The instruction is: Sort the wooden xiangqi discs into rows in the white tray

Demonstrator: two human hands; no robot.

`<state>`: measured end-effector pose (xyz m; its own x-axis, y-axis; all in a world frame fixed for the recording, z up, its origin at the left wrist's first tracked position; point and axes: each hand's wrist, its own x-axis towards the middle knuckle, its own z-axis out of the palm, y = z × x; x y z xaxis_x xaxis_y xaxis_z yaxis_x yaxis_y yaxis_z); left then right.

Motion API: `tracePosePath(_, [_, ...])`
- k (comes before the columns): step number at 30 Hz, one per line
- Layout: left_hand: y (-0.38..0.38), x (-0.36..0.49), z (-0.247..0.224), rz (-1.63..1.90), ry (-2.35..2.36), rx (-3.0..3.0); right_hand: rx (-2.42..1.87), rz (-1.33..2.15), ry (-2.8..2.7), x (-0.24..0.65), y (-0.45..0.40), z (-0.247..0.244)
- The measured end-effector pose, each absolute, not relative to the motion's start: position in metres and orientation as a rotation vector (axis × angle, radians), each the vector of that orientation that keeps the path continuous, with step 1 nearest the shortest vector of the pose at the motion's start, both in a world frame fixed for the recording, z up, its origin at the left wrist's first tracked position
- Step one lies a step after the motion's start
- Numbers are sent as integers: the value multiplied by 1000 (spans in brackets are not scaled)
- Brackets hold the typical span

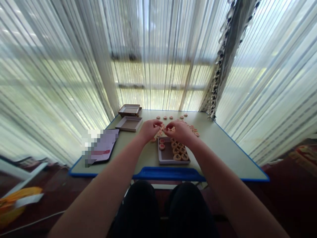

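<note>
Over a loose cluster of round wooden Chinese chess pieces [159, 133], both hands are close together with fingertips almost meeting. My left hand [150, 129] has its fingers bent inward toward the thumb; what lies between them is too small to make out. At the bent fingertips of my right hand [182, 130] a Chinese chess piece [165, 129] shows. Just nearer to me sits a shallow open box [173, 162]. Black-marked pieces [176, 150] fill its right side, partly hidden by my right forearm, and two red-marked pieces [161, 146] lie at its left.
A shallow empty box lid [129, 129] and another open box [129, 106] lie at the back left. A dark-edged tablet-like object [105, 147], partly pixelated, is at the table's left. Several pieces [171, 117] are spread along the back. The table [228, 158] has a blue edge.
</note>
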<state>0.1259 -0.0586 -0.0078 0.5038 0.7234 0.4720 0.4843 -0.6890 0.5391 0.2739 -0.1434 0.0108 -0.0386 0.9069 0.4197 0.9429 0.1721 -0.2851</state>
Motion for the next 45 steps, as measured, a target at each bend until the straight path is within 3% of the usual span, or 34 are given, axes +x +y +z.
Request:
tracePosePath(3, [-69,113,-15,1068,993,2383,-1687,-183,-1989,269,-152,7])
tracePosePath(11, [-82,103,-31,1086,1076,2442,-1595,-19,-2173,272,-151,-1])
tracePosePath(45, [-91,107,-27,1007,954,2591,-1653,-188,-2352,266,-156,4])
